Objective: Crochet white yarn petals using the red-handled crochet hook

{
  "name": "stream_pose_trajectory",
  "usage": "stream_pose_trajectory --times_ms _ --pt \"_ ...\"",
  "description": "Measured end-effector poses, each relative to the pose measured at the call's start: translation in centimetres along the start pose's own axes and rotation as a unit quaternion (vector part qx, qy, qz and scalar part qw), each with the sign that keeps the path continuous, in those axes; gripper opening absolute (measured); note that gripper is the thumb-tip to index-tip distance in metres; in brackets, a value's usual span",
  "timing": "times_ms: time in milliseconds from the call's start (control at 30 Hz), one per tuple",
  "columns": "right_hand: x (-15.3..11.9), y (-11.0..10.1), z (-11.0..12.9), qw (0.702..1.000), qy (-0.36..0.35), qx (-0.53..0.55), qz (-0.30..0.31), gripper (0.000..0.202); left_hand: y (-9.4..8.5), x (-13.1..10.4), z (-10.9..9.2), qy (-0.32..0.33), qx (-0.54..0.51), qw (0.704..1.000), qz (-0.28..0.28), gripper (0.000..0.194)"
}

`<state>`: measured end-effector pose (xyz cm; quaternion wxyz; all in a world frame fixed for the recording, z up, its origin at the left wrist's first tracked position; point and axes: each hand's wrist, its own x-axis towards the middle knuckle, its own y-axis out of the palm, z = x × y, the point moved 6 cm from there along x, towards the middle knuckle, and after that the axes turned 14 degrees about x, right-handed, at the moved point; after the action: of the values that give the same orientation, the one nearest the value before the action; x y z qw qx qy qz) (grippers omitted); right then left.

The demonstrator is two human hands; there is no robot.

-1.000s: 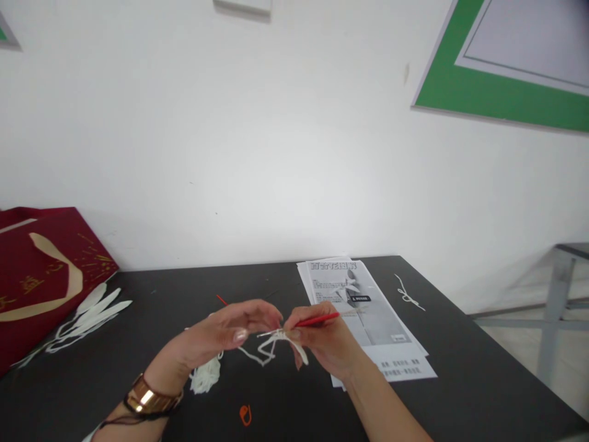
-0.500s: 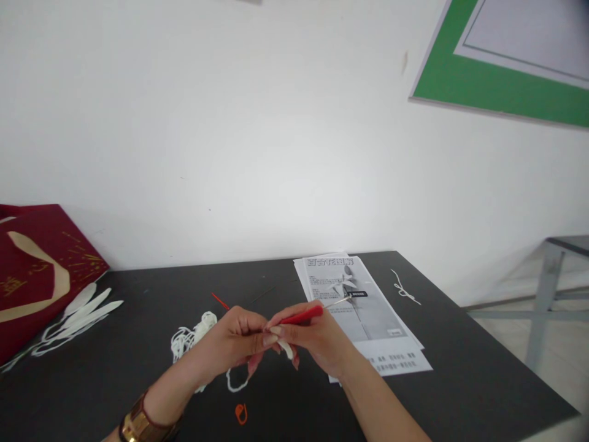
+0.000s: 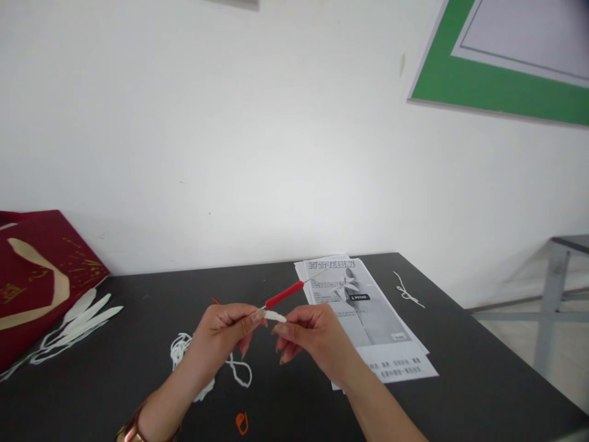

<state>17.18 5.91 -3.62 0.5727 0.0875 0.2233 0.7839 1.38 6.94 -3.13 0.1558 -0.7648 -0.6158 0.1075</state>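
My left hand point(image 3: 224, 331) is closed in a pinch on the left end of a small white crocheted piece point(image 3: 275, 316). A crochet hook with a red handle point(image 3: 284, 294) slants up to the right from the same fingertips, its near metal end partly hidden by them. My right hand point(image 3: 315, 334) pinches the right tip of the white piece, which is drawn out between both hands. White yarn point(image 3: 242, 373) loops below my left hand, and a loose bundle of white yarn point(image 3: 180, 348) lies partly behind my left forearm.
An orange stitch marker point(image 3: 242, 423) lies on the dark table point(image 3: 294, 411). Printed sheets point(image 3: 391, 319) lie behind my right hand. White petal-shaped pieces point(image 3: 85, 319) rest by a dark red bag point(image 3: 41, 270) on the left. A knotted white string point(image 3: 407, 293) is far right.
The red-handled hook has gone from my right hand to my left fingertips. My right hand has shifted slightly right and now pinches the white piece's tip, leaving more of it visible.
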Motion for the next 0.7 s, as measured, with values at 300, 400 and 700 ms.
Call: stream_pose_trajectory --times_ms 300,400,700 --pt "-0.4 0.6 0.0 0.998 0.049 0.044 0.024 0.043 0.2 -0.3 -0.6 0.004 -0.027 1.0 -0.012 0.032" --pt "-0.5 0.7 0.1 0.999 0.022 0.03 0.031 0.035 0.2 -0.5 -1.1 0.034 0.004 0.999 -0.028 0.03" --pt "-0.6 0.4 0.9 0.998 -0.049 0.015 0.028 0.028 1.0 -0.5 0.2 -0.031 -0.148 0.988 -0.026 0.029"
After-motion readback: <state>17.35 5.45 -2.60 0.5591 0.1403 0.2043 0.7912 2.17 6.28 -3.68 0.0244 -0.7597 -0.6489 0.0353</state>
